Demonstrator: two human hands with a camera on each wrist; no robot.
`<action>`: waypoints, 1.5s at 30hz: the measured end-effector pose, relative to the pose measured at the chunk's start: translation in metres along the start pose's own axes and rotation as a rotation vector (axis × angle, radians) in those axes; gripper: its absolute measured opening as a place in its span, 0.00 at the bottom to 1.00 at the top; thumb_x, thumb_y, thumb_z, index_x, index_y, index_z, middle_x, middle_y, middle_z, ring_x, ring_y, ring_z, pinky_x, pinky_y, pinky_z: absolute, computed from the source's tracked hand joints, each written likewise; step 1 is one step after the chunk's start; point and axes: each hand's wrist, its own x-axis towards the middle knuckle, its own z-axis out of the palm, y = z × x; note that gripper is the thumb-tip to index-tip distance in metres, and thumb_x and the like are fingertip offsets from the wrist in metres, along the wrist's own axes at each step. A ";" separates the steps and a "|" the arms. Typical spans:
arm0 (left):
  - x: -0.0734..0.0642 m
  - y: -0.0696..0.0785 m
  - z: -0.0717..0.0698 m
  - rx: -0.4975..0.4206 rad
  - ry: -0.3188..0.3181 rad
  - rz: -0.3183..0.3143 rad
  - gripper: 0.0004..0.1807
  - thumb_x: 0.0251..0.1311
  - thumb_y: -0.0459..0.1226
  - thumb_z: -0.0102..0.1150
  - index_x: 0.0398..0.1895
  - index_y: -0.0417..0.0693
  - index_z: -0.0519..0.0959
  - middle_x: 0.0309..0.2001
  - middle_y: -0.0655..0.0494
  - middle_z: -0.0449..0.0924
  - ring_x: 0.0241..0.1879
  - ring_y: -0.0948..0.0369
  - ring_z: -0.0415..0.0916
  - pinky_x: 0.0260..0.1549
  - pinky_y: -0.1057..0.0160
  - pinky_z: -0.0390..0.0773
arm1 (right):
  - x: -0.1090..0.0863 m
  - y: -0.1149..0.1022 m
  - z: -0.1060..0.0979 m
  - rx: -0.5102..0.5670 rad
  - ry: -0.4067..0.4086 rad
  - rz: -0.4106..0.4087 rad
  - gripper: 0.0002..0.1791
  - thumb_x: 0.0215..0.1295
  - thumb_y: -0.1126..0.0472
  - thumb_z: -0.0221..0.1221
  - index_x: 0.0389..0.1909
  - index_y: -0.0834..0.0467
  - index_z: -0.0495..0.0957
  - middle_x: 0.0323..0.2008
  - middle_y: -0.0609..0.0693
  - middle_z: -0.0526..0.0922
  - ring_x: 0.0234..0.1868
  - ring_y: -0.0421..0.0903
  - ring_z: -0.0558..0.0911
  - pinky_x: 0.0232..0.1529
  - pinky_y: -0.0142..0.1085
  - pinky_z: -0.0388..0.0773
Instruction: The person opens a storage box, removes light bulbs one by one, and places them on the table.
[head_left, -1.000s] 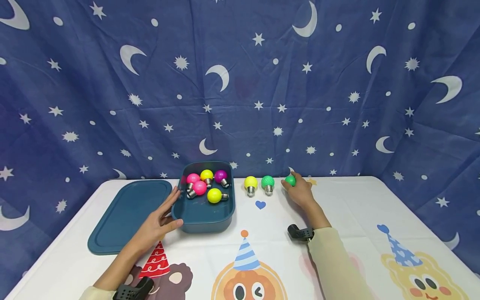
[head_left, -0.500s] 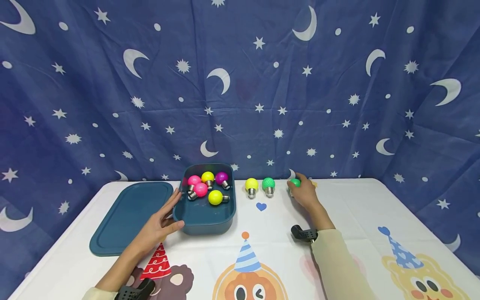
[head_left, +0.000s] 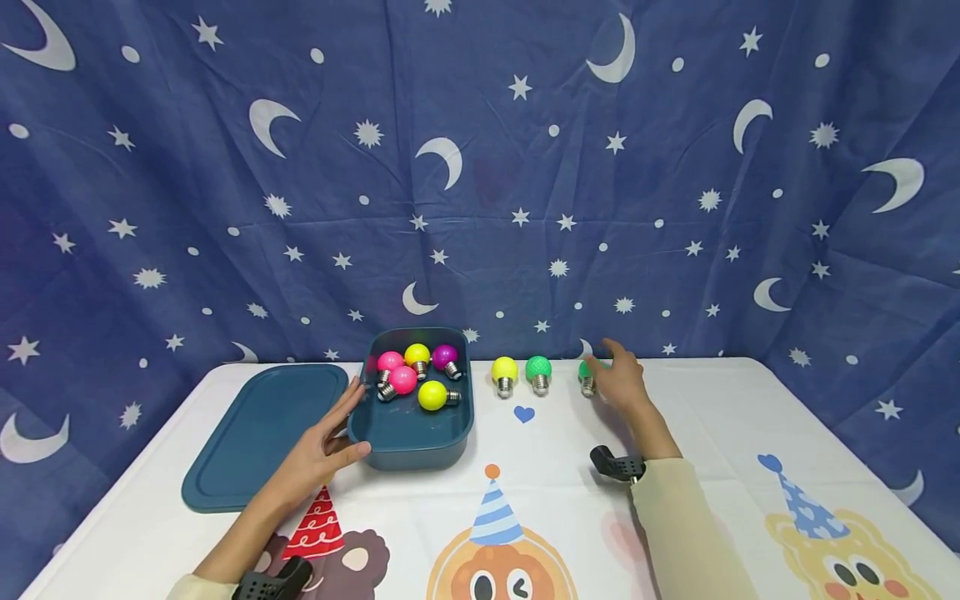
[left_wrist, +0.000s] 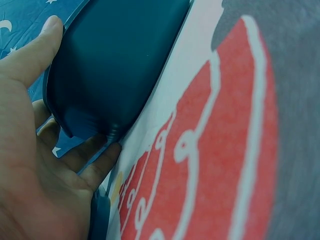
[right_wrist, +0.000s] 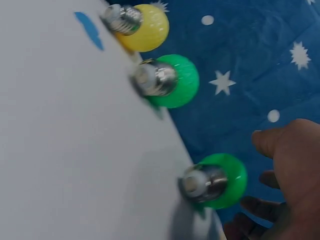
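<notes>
My left hand (head_left: 318, 450) rests against the left side of a dark blue box (head_left: 416, 459), its fingers spread along the wall and its thumb at the near left corner. Inside lie two pink bulbs (head_left: 403, 380), two yellow bulbs (head_left: 432, 396) and a purple bulb (head_left: 445, 357). My right hand (head_left: 624, 379) hovers just right of a green light bulb (right_wrist: 230, 182), which lies on the table with its metal base toward me. In the right wrist view, the thumb and fingers are spread and hold nothing. Left of it lie another green bulb (head_left: 538, 369) and a yellow bulb (head_left: 505, 368).
A dark blue lid (head_left: 262, 433) lies flat on the table, left of the box. White cloth with cartoon prints (head_left: 690, 500) covers the table (head_left: 720, 417). Along the back edge hangs a blue curtain (head_left: 510, 275) with moons and stars.
My right hand has carried the green bulb slightly to the right, let go of it and drawn off rightward. The left hand stays at the box. The head view has shifted slightly.
</notes>
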 end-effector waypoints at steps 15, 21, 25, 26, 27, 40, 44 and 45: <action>0.001 0.000 0.000 0.022 0.003 0.010 0.43 0.61 0.32 0.60 0.76 0.58 0.50 0.76 0.53 0.38 0.70 0.38 0.45 0.59 0.42 0.59 | -0.031 -0.088 0.014 0.043 0.027 -0.374 0.26 0.68 0.57 0.57 0.64 0.63 0.67 0.57 0.63 0.71 0.53 0.60 0.75 0.50 0.51 0.74; 0.000 -0.001 -0.001 0.015 0.003 0.007 0.43 0.61 0.32 0.60 0.76 0.58 0.50 0.76 0.53 0.38 0.70 0.38 0.44 0.59 0.43 0.59 | -0.050 -0.125 0.055 0.035 -0.112 -0.491 0.25 0.65 0.59 0.61 0.62 0.60 0.70 0.55 0.59 0.74 0.49 0.54 0.78 0.46 0.44 0.79; 0.000 -0.001 -0.001 0.001 0.002 0.008 0.43 0.61 0.32 0.60 0.76 0.57 0.50 0.76 0.51 0.38 0.71 0.40 0.44 0.59 0.45 0.58 | -0.058 -0.141 0.079 0.025 -0.199 -0.556 0.25 0.63 0.60 0.63 0.60 0.59 0.72 0.53 0.56 0.75 0.47 0.54 0.78 0.45 0.40 0.79; 0.000 -0.001 -0.001 -0.002 0.002 0.007 0.43 0.61 0.32 0.60 0.76 0.56 0.50 0.76 0.50 0.38 0.71 0.40 0.45 0.60 0.46 0.59 | -0.060 -0.145 0.084 0.019 -0.222 -0.566 0.25 0.63 0.60 0.63 0.60 0.60 0.72 0.53 0.56 0.75 0.47 0.53 0.79 0.45 0.39 0.79; -0.001 -0.001 -0.001 -0.006 0.002 0.008 0.43 0.61 0.32 0.60 0.76 0.55 0.50 0.76 0.50 0.38 0.71 0.40 0.45 0.60 0.49 0.60 | -0.062 -0.148 0.088 0.008 -0.242 -0.574 0.24 0.63 0.60 0.63 0.59 0.60 0.72 0.51 0.54 0.76 0.47 0.53 0.79 0.45 0.38 0.79; -0.001 -0.003 0.000 -0.033 0.004 0.016 0.42 0.61 0.32 0.60 0.76 0.56 0.50 0.76 0.50 0.37 0.71 0.39 0.44 0.55 0.77 0.60 | -0.067 -0.173 0.119 -0.318 -0.402 -0.610 0.26 0.60 0.60 0.65 0.61 0.54 0.74 0.58 0.53 0.74 0.59 0.51 0.72 0.60 0.44 0.70; -0.001 -0.002 0.000 -0.026 0.004 0.012 0.42 0.61 0.32 0.60 0.76 0.56 0.50 0.76 0.51 0.37 0.71 0.40 0.45 0.59 0.68 0.63 | -0.067 -0.175 0.120 -0.391 -0.406 -0.630 0.25 0.59 0.61 0.66 0.59 0.51 0.77 0.56 0.53 0.76 0.56 0.51 0.74 0.58 0.44 0.72; -0.001 -0.002 0.000 -0.024 0.005 0.012 0.42 0.61 0.32 0.60 0.76 0.56 0.50 0.76 0.51 0.38 0.71 0.40 0.45 0.60 0.64 0.64 | -0.067 -0.175 0.120 -0.405 -0.405 -0.633 0.24 0.59 0.61 0.66 0.58 0.51 0.77 0.55 0.52 0.77 0.54 0.51 0.75 0.56 0.44 0.73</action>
